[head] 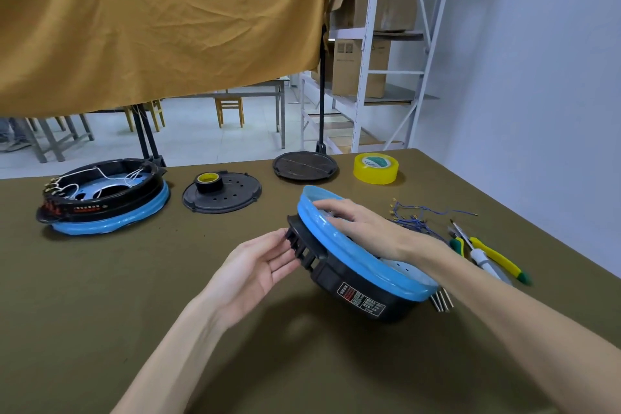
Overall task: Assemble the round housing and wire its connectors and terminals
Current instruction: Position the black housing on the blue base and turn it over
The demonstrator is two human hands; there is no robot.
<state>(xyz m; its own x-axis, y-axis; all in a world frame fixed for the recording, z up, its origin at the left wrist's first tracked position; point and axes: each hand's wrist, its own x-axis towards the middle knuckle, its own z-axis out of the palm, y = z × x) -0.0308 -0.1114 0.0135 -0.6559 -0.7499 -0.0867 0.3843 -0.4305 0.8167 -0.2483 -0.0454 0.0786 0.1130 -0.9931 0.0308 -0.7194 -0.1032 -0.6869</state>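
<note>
Olive table (100, 296), tape roll (375, 168), pliers (497, 257)

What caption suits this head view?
Both hands, left hand and right hand, tilt a blue-rimmed black housing on the olive table.
</note>
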